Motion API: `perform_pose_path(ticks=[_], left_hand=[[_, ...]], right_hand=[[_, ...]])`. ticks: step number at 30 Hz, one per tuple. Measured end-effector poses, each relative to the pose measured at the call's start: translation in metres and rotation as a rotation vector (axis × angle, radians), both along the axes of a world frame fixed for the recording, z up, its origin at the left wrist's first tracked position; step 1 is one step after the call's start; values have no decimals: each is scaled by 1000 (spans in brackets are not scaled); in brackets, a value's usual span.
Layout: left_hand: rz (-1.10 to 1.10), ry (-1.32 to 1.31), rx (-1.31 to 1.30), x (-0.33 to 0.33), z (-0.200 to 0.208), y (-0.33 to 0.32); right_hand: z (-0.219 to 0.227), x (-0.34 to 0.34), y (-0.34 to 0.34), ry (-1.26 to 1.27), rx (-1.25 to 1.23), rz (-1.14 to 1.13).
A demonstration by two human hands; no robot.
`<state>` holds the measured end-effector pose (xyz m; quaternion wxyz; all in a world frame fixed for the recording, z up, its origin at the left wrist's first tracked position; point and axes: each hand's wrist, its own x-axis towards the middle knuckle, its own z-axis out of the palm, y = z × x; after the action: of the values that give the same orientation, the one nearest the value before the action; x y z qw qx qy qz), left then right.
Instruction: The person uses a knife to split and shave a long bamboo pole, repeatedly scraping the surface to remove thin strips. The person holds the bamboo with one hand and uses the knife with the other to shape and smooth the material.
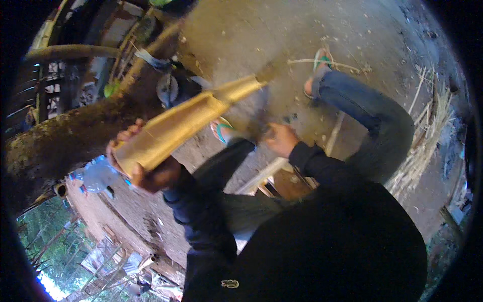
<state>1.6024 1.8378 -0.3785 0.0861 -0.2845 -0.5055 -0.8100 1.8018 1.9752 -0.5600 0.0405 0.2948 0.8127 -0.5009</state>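
My left hand (146, 161) grips the near end of a split bamboo piece (173, 128), thumb on the rim and fingers round the far side. The bamboo's hollow face is up, showing a node partway along, and it slants away to the right. Close to the bamboo's far part, my right hand (282, 139) is closed on a dark-handled tool (265, 132). A greyish blur rises from it toward the bamboo, blade-like but smeared by motion, so its exact shape is unclear.
A thick log (55, 141) lies along the left. On the ground below it is a clear plastic bottle (98, 176). Cut wooden pieces (264, 173) lie between my legs. Past my right knee (397, 121) rests a heap of thin strips (427, 131). A sandalled foot (322, 60) stands ahead.
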Motion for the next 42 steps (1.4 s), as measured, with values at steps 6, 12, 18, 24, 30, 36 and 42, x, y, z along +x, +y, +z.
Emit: perform_pose_path(ticks=[6, 12, 18, 24, 30, 36, 42], left_hand=[[92, -20, -14, -6, 0, -3], [94, -15, -10, -10, -5, -9], [128, -73, -50, -8, -2, -7], [160, -70, -84, -12, -2, -7], [96, -110, -47, -21, -4, -18], [152, -216, 13, -31, -3, -21], [100, -51, -43, -10, 19, -22]], right_hand=[[1, 5, -14, -6, -72, -39], [-13, 3, -1, -92, -101, 156], [-37, 13, 14, -194, -39, 0], [-91, 10, 35, -345, 40, -22], [-162, 33, 47, -510, 44, -127], [-164, 28, 78, -654, -128, -108], [-110, 4, 43, -403, -181, -213]])
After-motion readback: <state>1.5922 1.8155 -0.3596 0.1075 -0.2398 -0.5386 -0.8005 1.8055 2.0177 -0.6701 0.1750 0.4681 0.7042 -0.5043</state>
